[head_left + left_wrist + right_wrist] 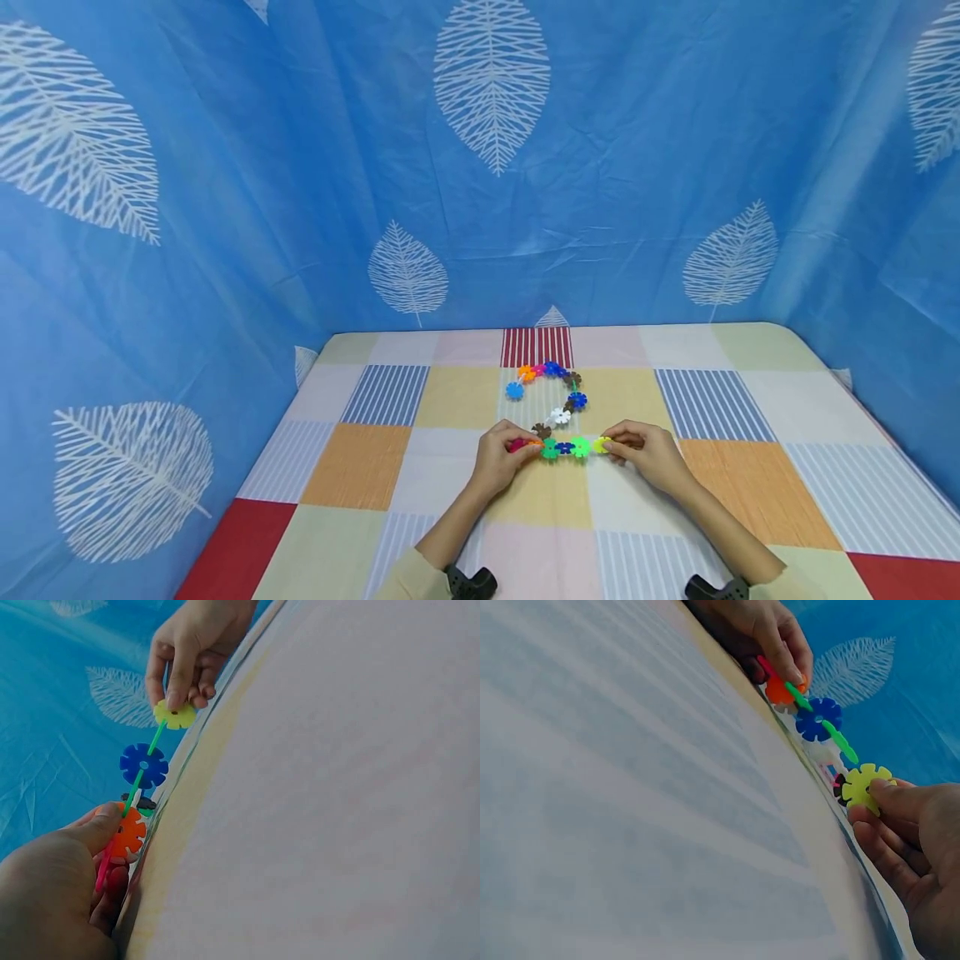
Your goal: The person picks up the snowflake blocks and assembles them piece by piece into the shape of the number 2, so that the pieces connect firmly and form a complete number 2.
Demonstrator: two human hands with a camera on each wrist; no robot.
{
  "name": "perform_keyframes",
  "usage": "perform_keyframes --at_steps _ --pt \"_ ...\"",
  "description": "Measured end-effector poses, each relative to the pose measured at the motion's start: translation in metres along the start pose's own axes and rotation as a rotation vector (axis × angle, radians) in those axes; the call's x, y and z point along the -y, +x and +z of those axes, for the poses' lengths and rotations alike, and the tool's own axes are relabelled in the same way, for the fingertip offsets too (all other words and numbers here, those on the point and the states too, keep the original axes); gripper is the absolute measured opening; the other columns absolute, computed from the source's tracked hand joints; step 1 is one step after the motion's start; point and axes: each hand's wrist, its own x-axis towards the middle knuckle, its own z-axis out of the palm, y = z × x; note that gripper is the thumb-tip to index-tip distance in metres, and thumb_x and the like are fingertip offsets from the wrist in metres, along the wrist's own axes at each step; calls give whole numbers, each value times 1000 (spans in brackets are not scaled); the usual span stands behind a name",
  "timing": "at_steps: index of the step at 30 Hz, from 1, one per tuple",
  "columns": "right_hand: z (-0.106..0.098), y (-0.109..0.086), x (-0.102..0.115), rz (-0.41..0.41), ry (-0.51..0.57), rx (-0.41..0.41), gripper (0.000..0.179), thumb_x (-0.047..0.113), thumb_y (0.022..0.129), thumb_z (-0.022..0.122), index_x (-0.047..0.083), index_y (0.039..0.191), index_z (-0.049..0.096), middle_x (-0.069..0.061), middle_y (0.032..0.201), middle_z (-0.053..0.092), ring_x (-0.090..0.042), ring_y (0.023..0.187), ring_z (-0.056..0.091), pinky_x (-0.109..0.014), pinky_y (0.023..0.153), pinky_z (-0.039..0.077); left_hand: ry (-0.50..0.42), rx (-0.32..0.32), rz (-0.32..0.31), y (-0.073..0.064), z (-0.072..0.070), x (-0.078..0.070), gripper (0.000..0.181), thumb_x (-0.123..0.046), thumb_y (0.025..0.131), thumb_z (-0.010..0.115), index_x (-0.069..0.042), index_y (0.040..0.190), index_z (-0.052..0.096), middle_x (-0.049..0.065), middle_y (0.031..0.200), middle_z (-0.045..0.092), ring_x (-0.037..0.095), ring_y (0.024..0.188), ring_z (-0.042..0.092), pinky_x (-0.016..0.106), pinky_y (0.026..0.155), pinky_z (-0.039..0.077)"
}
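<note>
A row of notched plastic flower discs runs between the two hands, slotted edge to edge. My left hand pinches its left end at the orange disc, beside a pink-red disc. Thumb and fingers of my right hand pinch the yellow disc at the other end. Between them come green discs and a dark blue disc. Behind the row, a curved chain of similar discs lies on the cloth, from a light blue disc to a brown disc. Whether chain and row join cannot be told.
A patchwork-patterned cloth covers the table. Blue curtains with white leaf prints stand behind it and along both sides. Black wrist straps show at the front edge of the head view.
</note>
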Motion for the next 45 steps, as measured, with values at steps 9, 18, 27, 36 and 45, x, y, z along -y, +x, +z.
perform_keyframes --at_steps 9,18,27,36,45 --pt "7 1 1 -74 0 -1 9 12 82 69 7 90 68 -4 72 67 -18 61 63 -28 52 52 -1 8 2 -1 2 0 11 -19 75 76 -9 80 75 -2 77 59 10 70 55 13 55 37" --pt "18 -2 -7 -266 -174 -133 15 6 75 75 18 82 69 6 77 68 -8 68 62 -20 58 50 18 -9 22 -2 2 1 12 -20 74 77 -9 78 75 -3 73 61 6 65 52 13 52 34" --pt "20 -6 17 -281 -98 -151 15 -6 72 73 5 81 67 -7 75 69 -21 69 65 -20 64 51 18 -15 -1 -1 2 -1 13 -21 72 78 -9 77 75 -3 72 64 6 65 53 13 53 35" --pt "24 -7 30 -227 -47 -209 16 -11 70 72 -2 81 65 -11 73 67 -21 64 65 -21 62 51 -2 -30 11 0 3 -1 11 -20 74 77 -10 76 75 -4 70 62 3 64 50 16 51 37" --pt "26 -8 -3 -258 -180 -183 19 0 73 74 10 85 65 1 77 66 -13 72 63 -20 67 51 35 14 63 -2 1 1 13 -20 75 77 -11 84 75 -3 80 60 7 74 56 17 58 44"
